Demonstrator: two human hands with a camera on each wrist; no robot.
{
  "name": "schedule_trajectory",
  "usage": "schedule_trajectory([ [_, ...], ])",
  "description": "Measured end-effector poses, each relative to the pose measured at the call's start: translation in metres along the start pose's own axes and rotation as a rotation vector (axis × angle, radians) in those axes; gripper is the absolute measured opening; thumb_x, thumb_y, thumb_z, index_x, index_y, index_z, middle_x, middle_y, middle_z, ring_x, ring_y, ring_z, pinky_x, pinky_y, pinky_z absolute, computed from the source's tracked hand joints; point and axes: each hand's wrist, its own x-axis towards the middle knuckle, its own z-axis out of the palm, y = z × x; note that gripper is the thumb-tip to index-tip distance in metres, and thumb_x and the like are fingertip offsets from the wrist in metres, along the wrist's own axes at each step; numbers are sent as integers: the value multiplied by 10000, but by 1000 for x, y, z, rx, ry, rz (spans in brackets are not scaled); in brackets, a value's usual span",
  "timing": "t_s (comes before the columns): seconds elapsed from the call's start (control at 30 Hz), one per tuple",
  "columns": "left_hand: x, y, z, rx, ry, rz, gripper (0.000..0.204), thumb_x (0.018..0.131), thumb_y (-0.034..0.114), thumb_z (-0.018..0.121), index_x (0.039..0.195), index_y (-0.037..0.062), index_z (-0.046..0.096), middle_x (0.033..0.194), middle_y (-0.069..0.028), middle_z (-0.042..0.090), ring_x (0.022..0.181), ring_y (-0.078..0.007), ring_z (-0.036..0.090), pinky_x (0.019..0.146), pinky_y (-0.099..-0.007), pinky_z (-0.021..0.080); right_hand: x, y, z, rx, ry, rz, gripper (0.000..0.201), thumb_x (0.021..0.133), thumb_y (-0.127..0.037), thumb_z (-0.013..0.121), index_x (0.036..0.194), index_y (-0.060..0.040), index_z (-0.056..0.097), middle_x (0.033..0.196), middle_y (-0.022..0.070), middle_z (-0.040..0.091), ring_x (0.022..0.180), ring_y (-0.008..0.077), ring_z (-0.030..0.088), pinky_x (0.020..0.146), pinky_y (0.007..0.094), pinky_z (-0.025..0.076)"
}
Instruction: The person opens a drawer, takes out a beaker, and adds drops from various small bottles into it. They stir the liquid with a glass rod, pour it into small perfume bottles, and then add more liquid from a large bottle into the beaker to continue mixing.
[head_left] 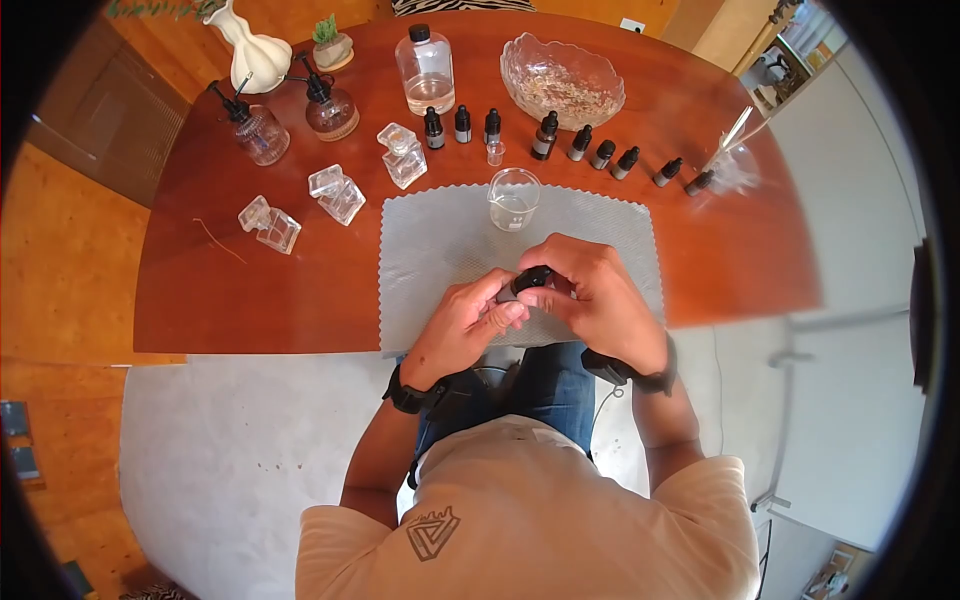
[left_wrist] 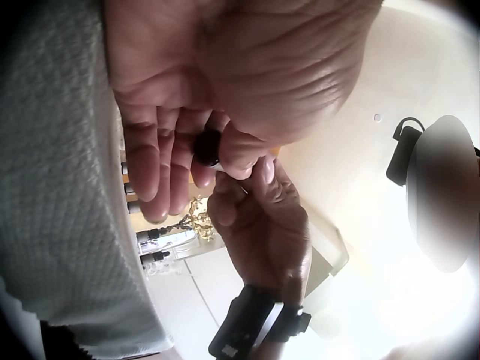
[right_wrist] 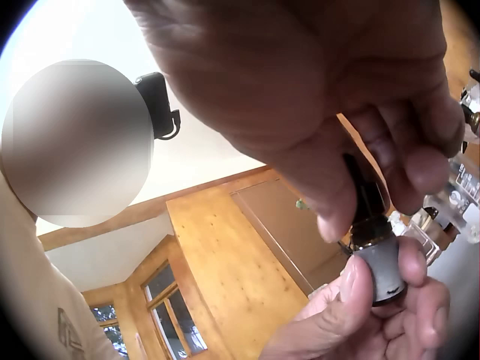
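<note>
Left fingers point(head_left: 488, 286) curled — right fingers point(head_left: 552, 256) curled, just beside.

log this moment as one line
left hand: holds dropper bottle | right hand: pinches its black cap | beaker: stands on grey mat

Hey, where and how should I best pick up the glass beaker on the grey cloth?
Probably round the outer wall of the beaker, below its open top, from the near side: it stands upright, no handle shows, and small dark bottles stand beyond it.
</note>
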Motion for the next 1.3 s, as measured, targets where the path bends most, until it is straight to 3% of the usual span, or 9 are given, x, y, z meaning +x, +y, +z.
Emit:
schedule_trajectory([
  [0.2, -2, -8, -4, -38, -54, 0, 341, 1062, 250, 580, 1240, -41, 599, 963, -91, 699, 856, -149, 660, 762, -304, 533, 4, -2, -7, 52, -93, -39, 305, 766, 130, 692, 1051, 22, 672, 929, 170, 658, 809, 375, 640, 700, 392, 511],
  [0.3, -2, -5, -5, -62, -65, -9, 345, 1065, 257, 578, 1237, -42, 597, 973, -93, 698, 864, -154, 654, 779, -306, 534, 7, 3, -9, 52, -118, -145, 256, 807, 89, 729, 1043, -7, 703, 932, 114, 655, 817, 265, 643, 708, 343, 498],
  [0.5, -1, -4, -3, -96, -38, 55, 285, 1055, 225, 596, 1190, -26, 589, 921, -98, 710, 807, -167, 660, 757, -318, 542, 13, 8, -16, 51, -198, -231, 287, 803, 63, 753, 1080, 4, 707, 1014, 92, 666, 886, 234, 645, 738, 331, 499],
  [0.6, -2, -5, -4, -80, -31, 59, 286, 1054, 222, 593, 1199, -25, 590, 915, -103, 707, 806, -175, 663, 755, -324, 542, 14, -15, -12, 67, -107, 16, 296, 785, 81, 759, 1065, 6, 697, 937, 99, 659, 756, 230, 602, 662, 322, 477],
  [0.7, -1, -8, -4, -62, -36, 61, 274, 1051, 216, 594, 1188, -22, 592, 904, -106, 706, 799, -175, 663, 749, -327, 539, 11, -5, -13, 0, -152, 183, 270, 834, -61, 822, 1063, 13, 698, 928, 60, 697, 795, 122, 627, 699, 285, 495],
  [0.8, -1, -5, -5, -64, -41, 42, 290, 1060, 238, 586, 1188, -22, 594, 919, -101, 700, 816, -165, 651, 768, -320, 534, 8, -3, -11, 33, -12, 54, 207, 843, -11, 800, 1018, -5, 689, 807, 55, 657, 641, 126, 547, 607, 273, 449],
  [1.03, -3, -4, -6, -85, -41, 19, 329, 1079, 279, 570, 1204, -24, 599, 958, -88, 687, 863, -146, 642, 816, -301, 534, 26, -2, -33, 7, 192, -27, 273, 858, -52, 812, 1108, -7, 712, 853, 22, 686, 698, 71, 568, 659, 235, 468],
  [1.13, -3, -3, -6, -89, -25, 31, 322, 1078, 271, 570, 1200, -26, 600, 954, -91, 687, 859, -146, 643, 816, -301, 535, 44, -9, -38, 63, 375, -33, 249, 881, -50, 799, 1109, -1, 713, 867, 15, 692, 711, 70, 571, 683, 229, 477],
  [1.3, -3, -4, -6, -66, -5, 38, 322, 1078, 267, 570, 1199, -30, 601, 949, -96, 686, 857, -147, 645, 815, -301, 537, 64, -12, -44, 125, 519, -179, 178, 948, -30, 741, 1098, 50, 689, 893, 79, 731, 811, 125, 687, 734, 238, 530],
])
